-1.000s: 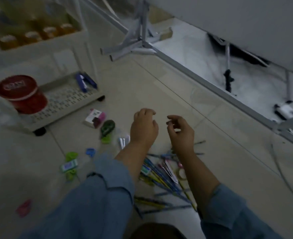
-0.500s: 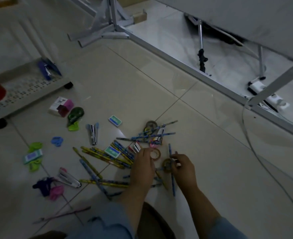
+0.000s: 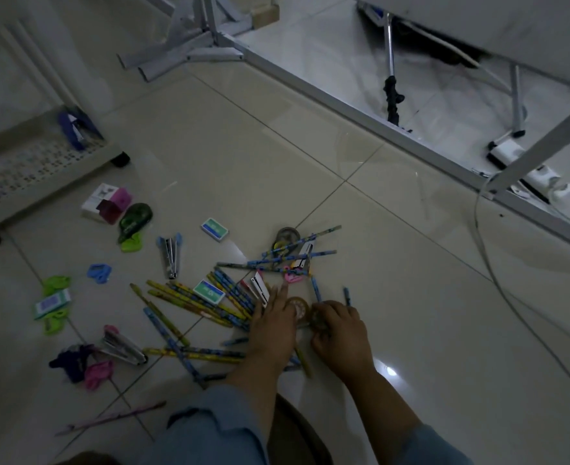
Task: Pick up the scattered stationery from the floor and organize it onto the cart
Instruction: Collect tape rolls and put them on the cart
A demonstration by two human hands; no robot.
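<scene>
Floor (image 3: 411,297), lower centre: my left hand (image 3: 273,327) lies flat on pencils (image 3: 189,302), my right hand (image 3: 340,337) curls round a roll (image 3: 318,319); I should lift it straight up.

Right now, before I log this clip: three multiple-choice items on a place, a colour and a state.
1. The green tape dispenser lies: A on the floor by the pink box; B on the cart; C under a hand.
2. The sleeves are: A red; B blue; C white.
3. The left hand: A grips a stapler; B hangs lifted; C lies flat on the pencils.
Answers: A, it sits on tile beside that box; B, both cuffs look blue; C, straight fingers, while the right hand curls on a tape roll.
</scene>
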